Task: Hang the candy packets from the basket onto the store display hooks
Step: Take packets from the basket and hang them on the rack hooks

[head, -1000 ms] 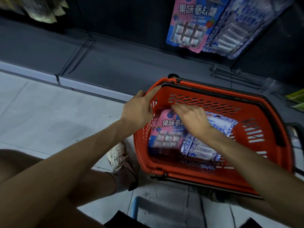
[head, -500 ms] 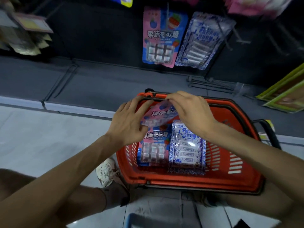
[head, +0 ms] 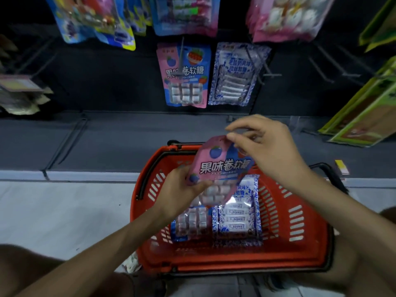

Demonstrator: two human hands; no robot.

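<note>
Left hand point(head: 184, 189): grips the pink packet point(head: 222, 168) at its lower left edge, fingers curled beneath, thumb on the face. Right hand point(head: 272, 151): pinches the top edge between thumb and forefinger, other fingers loosely spread above. Judged a two-point hold, to keep the limp film flat and present the top for hanging. Hang hole not legible under the fingertips.

Packet position: clear of the basket point(head: 300, 260), above its far left part, tilted with the top toward the display. Not yet on any hook.

Basket contents: spare pink packet point(head: 190, 224) flat at the left, blue packet point(head: 237, 219) just beside it at the right. Touching or overlapping; cannot tell which. Anything beneath hidden.

Display, directly beyond the basket: hung pink packet point(head: 184, 76) on a hook point(head: 182, 56), hung blue packet point(head: 235, 73) just beside it to the right. Points to sorting by kind. Judged destination: the pink hook. Bare hooks point(head: 323, 70) further right, dim.

Step judged: pickup done, hanging pending. Calls for raising the packet, lining the hole with the hook tip, then sliding it back against the hung one. Risk: missed hole or creased top with the pinch over it.
</note>
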